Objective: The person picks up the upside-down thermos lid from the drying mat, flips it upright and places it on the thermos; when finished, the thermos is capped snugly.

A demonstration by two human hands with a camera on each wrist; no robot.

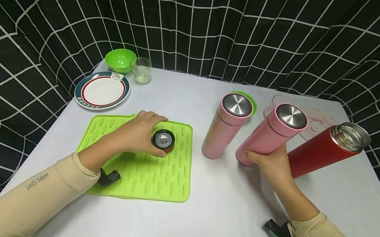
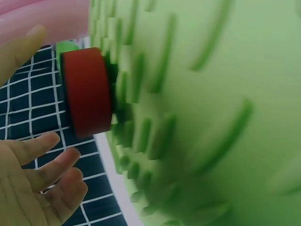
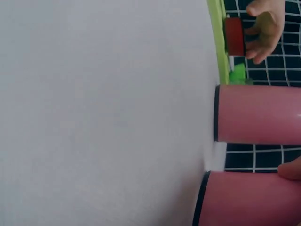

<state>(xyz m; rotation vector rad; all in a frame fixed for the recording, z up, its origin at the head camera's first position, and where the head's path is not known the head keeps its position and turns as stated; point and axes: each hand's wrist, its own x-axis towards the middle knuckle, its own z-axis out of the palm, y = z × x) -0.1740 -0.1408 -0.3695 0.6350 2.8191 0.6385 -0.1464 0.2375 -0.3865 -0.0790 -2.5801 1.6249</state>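
I see a white table boxed in by black grid curtain on three sides. At centre left my left hand curls loosely over the red lid on the green mat; whether it grips, I cannot tell. At centre right my right hand grips the darker pink bottle. The lower centre of the table lies bare toward its near edge.

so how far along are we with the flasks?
Done: the red flask is open, its red lid off and sitting on the green mat. In hand: the left hand is at that lid, fingers spread around it; the right hand grips the darker pink flask. Left: both pink flasks, including the lighter one, are capped.
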